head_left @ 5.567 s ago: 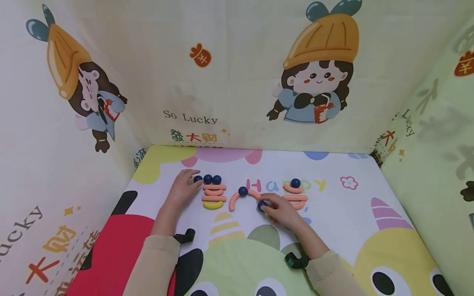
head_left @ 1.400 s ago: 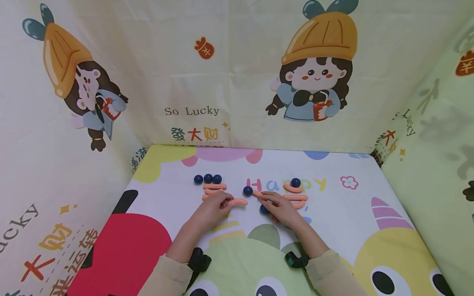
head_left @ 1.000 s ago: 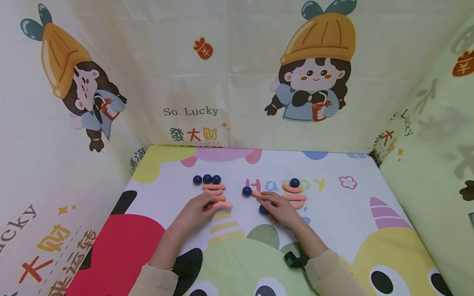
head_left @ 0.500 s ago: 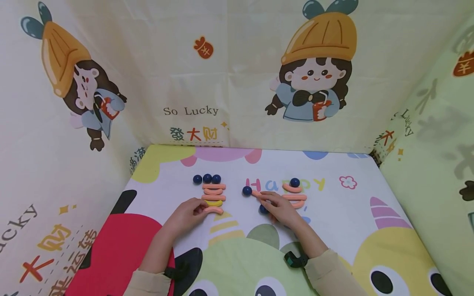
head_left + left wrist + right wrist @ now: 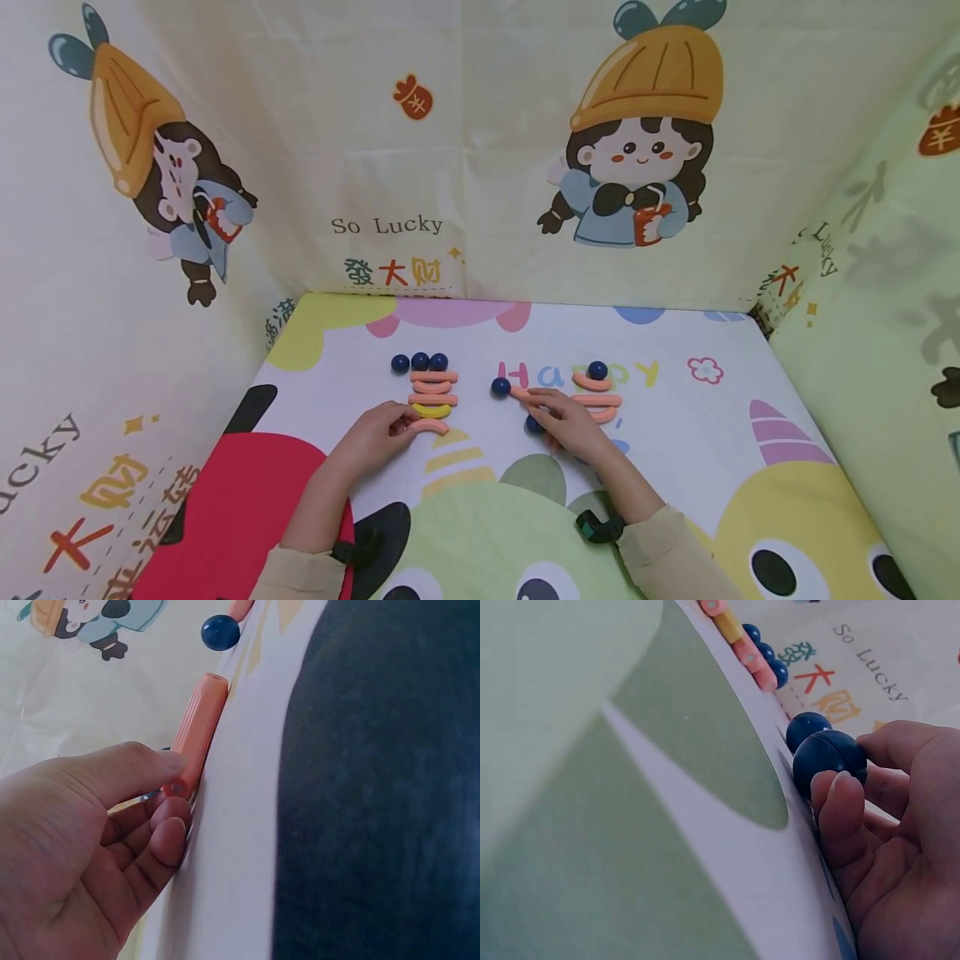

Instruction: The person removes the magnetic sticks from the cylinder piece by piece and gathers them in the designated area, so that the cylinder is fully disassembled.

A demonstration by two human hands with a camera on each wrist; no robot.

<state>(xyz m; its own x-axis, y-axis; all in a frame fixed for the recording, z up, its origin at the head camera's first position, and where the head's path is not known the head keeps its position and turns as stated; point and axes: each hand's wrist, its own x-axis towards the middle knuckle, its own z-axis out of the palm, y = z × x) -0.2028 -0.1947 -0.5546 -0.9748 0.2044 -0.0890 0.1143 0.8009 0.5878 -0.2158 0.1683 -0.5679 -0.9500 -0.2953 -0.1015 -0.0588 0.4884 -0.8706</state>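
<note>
My left hand (image 5: 375,437) pinches a curved salmon-pink magnetic rod (image 5: 202,724) by one end between thumb and fingers. In the head view that rod lies just below the curved yellow rod (image 5: 431,412) at the bottom of the left-hand column. My right hand (image 5: 566,425) holds a dark blue ball (image 5: 829,763) between thumb and index finger, low over the table. Another blue ball (image 5: 501,387) sits to its upper left, at the end of a pink rod (image 5: 519,392) that runs under the right fingers. The right hand covers part of this chain.
Above the yellow rod, several pink rods (image 5: 433,377) lie stacked, topped by a row of three blue balls (image 5: 420,362). On the right, more pink rods (image 5: 596,401) lie below a single blue ball (image 5: 597,370). A patterned cloth wall (image 5: 495,208) rises behind the table.
My left hand has left the ball row, taken the curved pink rod from the middle chain and carried it left, below the yellow rod. The middle balls shifted slightly; the right hand stayed put.
</note>
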